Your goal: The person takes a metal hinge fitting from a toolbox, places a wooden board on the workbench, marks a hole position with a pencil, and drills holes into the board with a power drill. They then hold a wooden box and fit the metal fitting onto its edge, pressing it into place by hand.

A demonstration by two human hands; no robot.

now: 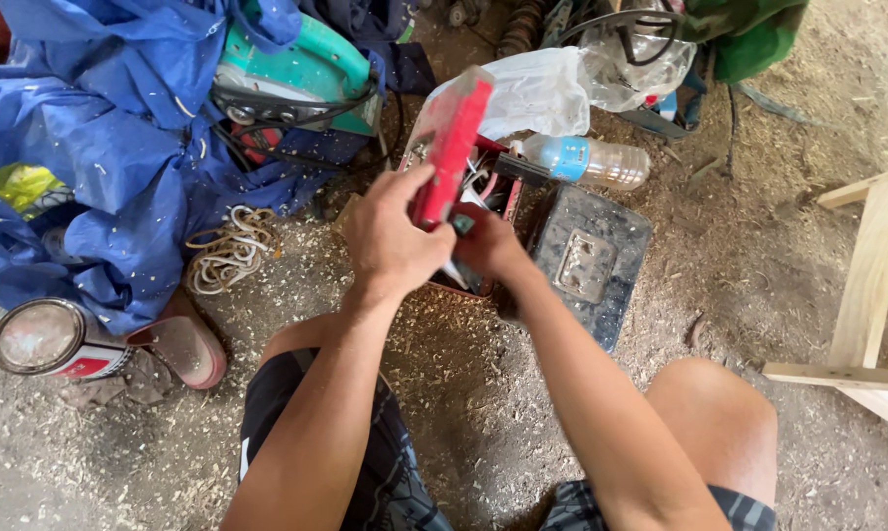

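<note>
Head view: two hands at a red pack over an open toolbox

Head camera looks down at a person squatting on a floor (463,393) covered with sawdust. The left hand (393,241) is closed around a long red flat pack (451,147) and holds it upright and a little tilted, above the red toolbox (511,197) that stands near the middle of the floor. The right hand (488,246) is just beside it, low at the bottom end of the pack, and its fingers seem closed on a small greenish piece; what this piece is, I cannot tell.

To work well here, I judge that the left grip should stay firm at the lower half of the pack, so that it does not swing, while the right hand works only with the fingertips. The dark toolbox lid (589,264) lies just to the right, and a plastic bottle (591,162) lies behind the box; small parts can fall into the sawdust, so keeping both hands over the box is safer.
</note>
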